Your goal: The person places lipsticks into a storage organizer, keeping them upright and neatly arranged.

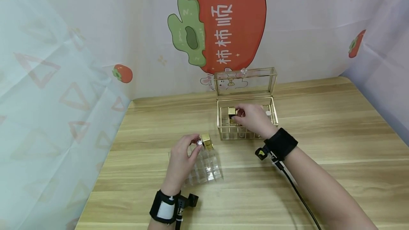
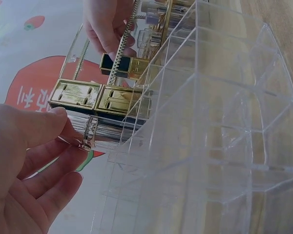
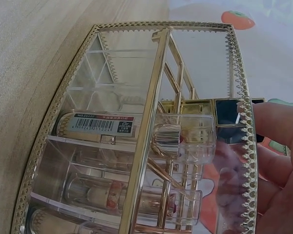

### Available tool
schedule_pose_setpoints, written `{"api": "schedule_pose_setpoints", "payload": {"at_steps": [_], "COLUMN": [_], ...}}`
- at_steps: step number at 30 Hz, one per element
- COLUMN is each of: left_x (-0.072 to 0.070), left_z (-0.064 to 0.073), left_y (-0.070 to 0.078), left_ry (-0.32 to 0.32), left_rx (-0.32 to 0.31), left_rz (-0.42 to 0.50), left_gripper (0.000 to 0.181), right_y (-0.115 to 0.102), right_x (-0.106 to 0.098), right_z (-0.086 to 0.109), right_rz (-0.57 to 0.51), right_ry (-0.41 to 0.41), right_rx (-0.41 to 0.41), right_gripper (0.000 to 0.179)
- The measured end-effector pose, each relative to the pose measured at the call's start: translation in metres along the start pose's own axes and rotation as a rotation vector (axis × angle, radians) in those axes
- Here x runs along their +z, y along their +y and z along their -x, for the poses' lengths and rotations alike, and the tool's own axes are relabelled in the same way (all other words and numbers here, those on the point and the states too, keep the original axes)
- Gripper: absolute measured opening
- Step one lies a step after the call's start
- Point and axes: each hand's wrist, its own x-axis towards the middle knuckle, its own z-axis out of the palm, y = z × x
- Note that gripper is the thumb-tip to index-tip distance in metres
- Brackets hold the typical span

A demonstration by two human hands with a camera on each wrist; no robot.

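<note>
In the head view my left hand [image 1: 180, 159] pinches a silver lipstick tube [image 1: 199, 141] between thumb and fingers. It is at the far edge of a clear divided lipstick organizer [image 1: 204, 168]. Beside the tube, a gold lipstick [image 1: 207, 141] stands in that organizer. My right hand [image 1: 254, 118] reaches into a gold-framed glass box [image 1: 220, 127], pinching a black-and-gold square lipstick [image 1: 231, 112] upright at its left side. The right wrist view shows this lipstick [image 3: 229, 114] behind the glass, thumb against its black part.
The glass lid [image 1: 244, 81] stands raised behind the box. Clear lipstick tubes [image 3: 119, 195] lie in the box's compartments, one bearing a barcode label [image 3: 102, 124]. A printed cloth [image 1: 153, 45] hangs behind the wooden table [image 1: 319, 134]. A black cable [image 1: 297, 194] trails from the right wrist.
</note>
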Motion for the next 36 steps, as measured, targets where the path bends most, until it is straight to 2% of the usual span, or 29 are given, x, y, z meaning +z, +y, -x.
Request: {"api": "schedule_pose_setpoints", "payload": {"at_steps": [10,19,27,36], "left_x": [-0.0014,-0.0027,-0.0034,-0.0053], "left_z": [-0.0017,-0.0019,-0.0009,-0.0002], "left_y": [0.0008,0.0014,0.0008,0.0030], "left_ry": [0.000,0.012,0.018,0.013], "left_rx": [-0.007,-0.005,-0.007,-0.018], "left_rz": [0.012,0.017,0.009,0.010], "left_gripper": [0.034,0.034,0.034,0.034], "right_y": [-0.0022,-0.0031,-0.0046,-0.0059], "right_x": [-0.0033,-0.0038,-0.0008,0.0010], "right_z": [-0.0016,-0.0014,-0.0058,-0.0054], "right_rz": [0.019,0.014,0.018,0.013], "right_ry": [0.004,0.012,0.022,0.032], "right_rx": [0.022,0.022,-0.046,-0.065], "right_gripper": [0.041,0.033,0.046,0.033]}}
